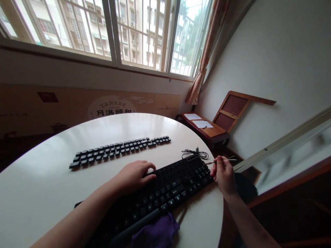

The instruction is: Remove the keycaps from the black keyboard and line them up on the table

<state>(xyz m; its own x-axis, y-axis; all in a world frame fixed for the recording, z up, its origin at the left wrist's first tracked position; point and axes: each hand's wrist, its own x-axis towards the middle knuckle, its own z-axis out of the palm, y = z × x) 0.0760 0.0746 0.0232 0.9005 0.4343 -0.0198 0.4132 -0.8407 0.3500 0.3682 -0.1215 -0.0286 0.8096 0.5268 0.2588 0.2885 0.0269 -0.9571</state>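
Note:
A black keyboard [170, 194] lies at a slant on the white round table, its upper rows bare of keycaps and its lower rows still capped. My left hand [136, 174] grips its back edge, thumb and index finger curled around the rim. Just past the keyboard's right end, my right hand [224, 174] pinches a thin tool [231, 159] with pale, wire-like ends; its exact kind is unclear. Rows of loose keycaps [119, 148] are laid out behind the keyboard. A purple cloth [157, 231] lies against the keyboard's front edge, with a thin dark object partly beside it.
A coiled black cable [195, 153] rests behind the keyboard's right end. The white table [38, 193] has a curved edge close to my right arm. Beyond it stand a wooden chair [217, 129] holding papers [203, 124], a printed carton [72, 106] and a barred window.

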